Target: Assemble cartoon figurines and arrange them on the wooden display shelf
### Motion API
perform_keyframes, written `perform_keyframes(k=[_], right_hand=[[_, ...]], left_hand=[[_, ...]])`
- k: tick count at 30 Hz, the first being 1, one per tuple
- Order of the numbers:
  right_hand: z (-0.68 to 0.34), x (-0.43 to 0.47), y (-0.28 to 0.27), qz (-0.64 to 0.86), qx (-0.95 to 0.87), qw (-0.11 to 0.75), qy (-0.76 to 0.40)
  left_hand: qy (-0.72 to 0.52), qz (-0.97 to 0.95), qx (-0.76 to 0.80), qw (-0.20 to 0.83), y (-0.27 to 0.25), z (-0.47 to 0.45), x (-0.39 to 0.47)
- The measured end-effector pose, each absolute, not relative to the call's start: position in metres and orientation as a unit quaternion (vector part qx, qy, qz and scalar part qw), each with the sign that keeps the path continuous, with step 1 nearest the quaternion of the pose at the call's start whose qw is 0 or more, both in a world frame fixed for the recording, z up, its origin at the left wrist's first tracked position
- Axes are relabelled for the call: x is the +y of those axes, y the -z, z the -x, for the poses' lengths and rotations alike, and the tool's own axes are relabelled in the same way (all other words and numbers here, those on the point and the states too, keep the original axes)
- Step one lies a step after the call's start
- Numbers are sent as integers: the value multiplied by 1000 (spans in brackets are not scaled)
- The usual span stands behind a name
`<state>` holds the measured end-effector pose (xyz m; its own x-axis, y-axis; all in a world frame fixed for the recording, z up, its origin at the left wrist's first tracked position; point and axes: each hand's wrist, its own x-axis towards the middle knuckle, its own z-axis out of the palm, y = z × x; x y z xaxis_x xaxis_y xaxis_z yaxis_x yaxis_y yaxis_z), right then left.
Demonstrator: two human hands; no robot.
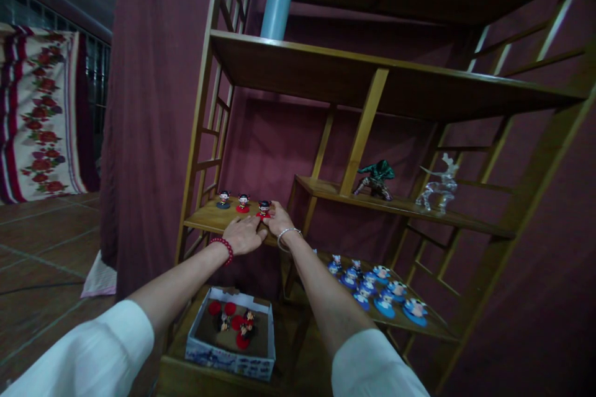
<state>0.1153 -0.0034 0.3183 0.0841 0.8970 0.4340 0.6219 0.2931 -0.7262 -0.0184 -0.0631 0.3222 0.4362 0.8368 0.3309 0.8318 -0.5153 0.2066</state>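
Note:
A small figurine with black hair and a red base stands at the right end of the small left shelf. My right hand, with a silver bracelet, closes its fingers on the figurine's right side. My left hand, with a red bead bracelet, lies at the shelf's front edge with fingers stretched toward the figurine's base; whether they touch it I cannot tell. To the left on that shelf stand a similar red-based figurine and a dark-based figurine.
An open box below holds several red-based figurines. Several blue-based figurines stand on the lower right shelf. A dark green figure and a clear deer ornament occupy the middle shelf. A light blue flask stands above.

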Motion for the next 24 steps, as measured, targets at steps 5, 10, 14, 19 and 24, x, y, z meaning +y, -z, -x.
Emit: perform_keyframes(k=[5,10,14,19,24], right_hand=[[-114,-1,-321,578,-658,461,-144],[-113,-4,-324,592,-659,446,-126],[-110,-5,-328,610,-652,432,-125],[-105,-4,-331,627,-642,426,-120],[-106,5,-327,630,-646,418,-106]], left_hand=[[-180,-849,496,6,-325,17,-60],[-163,-850,500,15,-326,15,-57],[-149,-851,503,24,-327,14,-52],[-140,-850,508,27,-326,12,-45],[-139,-847,513,26,-324,11,-39]])
